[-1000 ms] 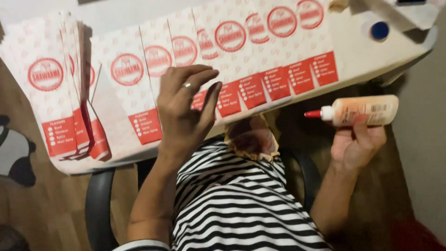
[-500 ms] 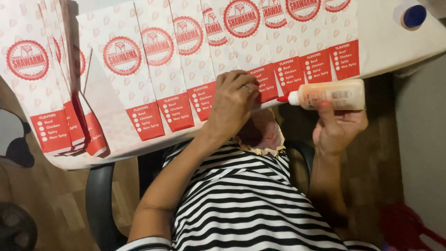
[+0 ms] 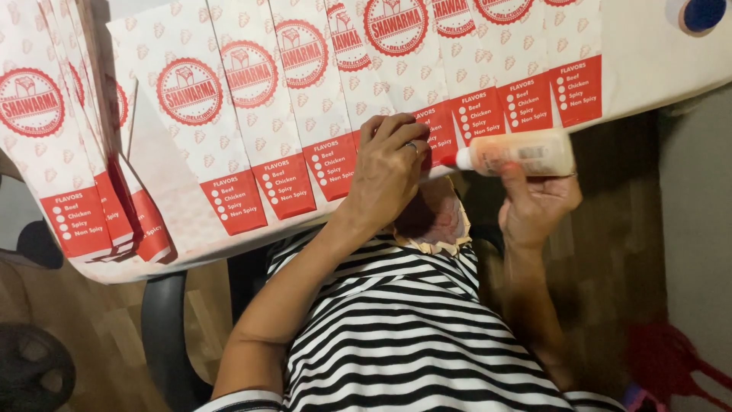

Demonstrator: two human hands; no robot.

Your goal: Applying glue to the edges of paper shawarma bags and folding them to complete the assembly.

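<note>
A row of overlapping white paper bags (image 3: 259,114) with red round emblems and red bottom panels lies on a white table (image 3: 656,61). My left hand (image 3: 389,172), with a ring on one finger, rests at the table's near edge, fingers curled over the bottom end of one bag. My right hand (image 3: 534,202) holds a pale glue bottle (image 3: 522,152) sideways, just below the table's edge. Its tip points left and nearly touches my left hand's fingers. A black-and-white striped shirt fills the lower middle.
A fanned stack of the same bags (image 3: 69,168) lies at the left of the table. A blue cap (image 3: 701,14) sits at the table's top right corner. Below are a black chair's armrest (image 3: 164,336) and a wooden floor.
The glue bottle has moved left, from well right of the bags to beside my left hand. My left hand slid right along the bags' lower edge and its fingers curled in.
</note>
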